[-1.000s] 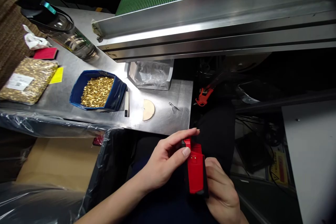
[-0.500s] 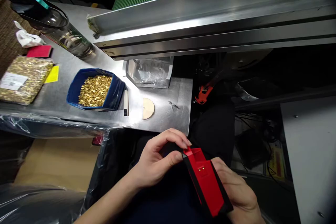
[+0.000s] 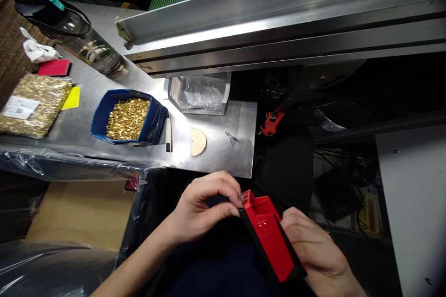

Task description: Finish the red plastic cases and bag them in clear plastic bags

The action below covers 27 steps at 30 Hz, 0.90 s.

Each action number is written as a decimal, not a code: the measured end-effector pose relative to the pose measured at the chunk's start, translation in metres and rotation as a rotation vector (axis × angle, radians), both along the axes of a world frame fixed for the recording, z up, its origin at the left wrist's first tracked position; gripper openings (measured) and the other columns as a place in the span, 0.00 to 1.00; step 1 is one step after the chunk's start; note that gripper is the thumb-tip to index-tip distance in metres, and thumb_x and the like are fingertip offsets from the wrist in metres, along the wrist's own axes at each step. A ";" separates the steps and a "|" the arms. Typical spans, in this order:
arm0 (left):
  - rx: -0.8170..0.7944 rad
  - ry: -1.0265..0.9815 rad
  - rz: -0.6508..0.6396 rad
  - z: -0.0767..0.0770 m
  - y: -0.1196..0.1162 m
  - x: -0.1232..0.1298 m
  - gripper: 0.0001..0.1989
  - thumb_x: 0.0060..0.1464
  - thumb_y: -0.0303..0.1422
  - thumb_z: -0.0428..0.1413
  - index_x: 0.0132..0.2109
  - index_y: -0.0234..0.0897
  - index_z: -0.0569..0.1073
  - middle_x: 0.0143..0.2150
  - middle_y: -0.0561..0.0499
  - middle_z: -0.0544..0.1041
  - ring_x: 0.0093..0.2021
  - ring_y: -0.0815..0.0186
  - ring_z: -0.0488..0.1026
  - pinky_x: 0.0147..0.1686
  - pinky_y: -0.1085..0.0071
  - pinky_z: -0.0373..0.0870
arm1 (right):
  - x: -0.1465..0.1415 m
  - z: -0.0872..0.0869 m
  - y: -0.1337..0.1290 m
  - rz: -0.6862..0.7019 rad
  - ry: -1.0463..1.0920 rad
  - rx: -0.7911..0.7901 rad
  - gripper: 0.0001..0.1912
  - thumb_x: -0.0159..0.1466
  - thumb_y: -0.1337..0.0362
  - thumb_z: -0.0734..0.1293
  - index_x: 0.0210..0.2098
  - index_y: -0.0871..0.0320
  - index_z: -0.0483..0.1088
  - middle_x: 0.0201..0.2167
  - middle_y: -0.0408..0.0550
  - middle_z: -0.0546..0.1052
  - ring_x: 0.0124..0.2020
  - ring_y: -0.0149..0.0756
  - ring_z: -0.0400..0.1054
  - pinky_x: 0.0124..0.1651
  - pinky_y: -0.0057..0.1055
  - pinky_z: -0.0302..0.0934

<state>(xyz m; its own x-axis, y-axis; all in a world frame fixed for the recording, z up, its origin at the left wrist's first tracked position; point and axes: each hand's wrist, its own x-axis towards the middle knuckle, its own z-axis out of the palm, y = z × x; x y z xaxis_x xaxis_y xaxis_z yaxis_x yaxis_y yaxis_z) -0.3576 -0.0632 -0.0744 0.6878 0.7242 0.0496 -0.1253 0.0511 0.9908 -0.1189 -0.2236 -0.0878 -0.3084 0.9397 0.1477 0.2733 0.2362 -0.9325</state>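
Note:
A red plastic housing with black edges (image 3: 273, 241) is held tilted over my lap, its open recess facing up. Two small brass-coloured dots show on its red face. My right hand (image 3: 313, 246) is wrapped round its right side, the fingertips partly hidden behind it. At the upper left corner, beside a slotted red end, my left hand (image 3: 209, 204) is closed in a pinch, thumb and fingertips touching the edge. Whatever may be between those fingertips is too small to make out. Nearest on the metal table are a thin metal piece (image 3: 232, 137) and a pale half-round disc (image 3: 198, 142).
A blue bin (image 3: 158, 123) of small brass parts, a cutter-like tool (image 3: 169, 134), a grey bin (image 3: 225, 95) with clear bags, a bottle (image 3: 101, 55) and a bag of brass parts (image 3: 38, 102) stand leftward. A metal conveyor rail (image 3: 278, 37) crosses above. Orange-handled pliers (image 3: 272, 123) lie beyond the table edge.
My left fingertips have shifted left, off the red end tab to the corner's outer edge. The housing has turned slightly, showing more of its recess and slotted end.

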 end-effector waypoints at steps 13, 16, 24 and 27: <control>-0.031 -0.004 0.072 0.000 -0.002 0.001 0.03 0.56 0.27 0.68 0.33 0.35 0.83 0.31 0.45 0.82 0.33 0.62 0.81 0.35 0.70 0.78 | 0.000 -0.002 -0.001 -0.010 0.005 -0.033 0.14 0.65 0.78 0.62 0.40 0.54 0.74 0.31 0.46 0.78 0.34 0.37 0.72 0.41 0.40 0.66; -0.060 -0.010 0.099 -0.003 -0.006 0.002 0.04 0.55 0.27 0.69 0.32 0.35 0.82 0.31 0.45 0.82 0.32 0.62 0.80 0.33 0.70 0.78 | -0.002 -0.003 -0.001 -0.010 0.013 -0.040 0.14 0.65 0.77 0.63 0.41 0.54 0.74 0.32 0.45 0.79 0.34 0.37 0.73 0.41 0.40 0.66; -0.190 -0.041 0.160 -0.012 -0.016 0.003 0.04 0.51 0.24 0.70 0.33 0.35 0.82 0.32 0.45 0.81 0.31 0.63 0.79 0.26 0.73 0.78 | -0.004 -0.006 -0.002 -0.017 0.049 -0.042 0.15 0.65 0.79 0.63 0.43 0.56 0.74 0.33 0.47 0.79 0.36 0.37 0.72 0.40 0.41 0.65; -0.113 -0.024 0.147 -0.012 -0.013 0.002 0.04 0.52 0.25 0.70 0.34 0.36 0.83 0.33 0.46 0.82 0.33 0.62 0.80 0.35 0.69 0.78 | -0.004 -0.005 -0.001 -0.014 0.045 -0.047 0.15 0.65 0.79 0.63 0.42 0.56 0.74 0.33 0.47 0.78 0.36 0.37 0.71 0.41 0.41 0.65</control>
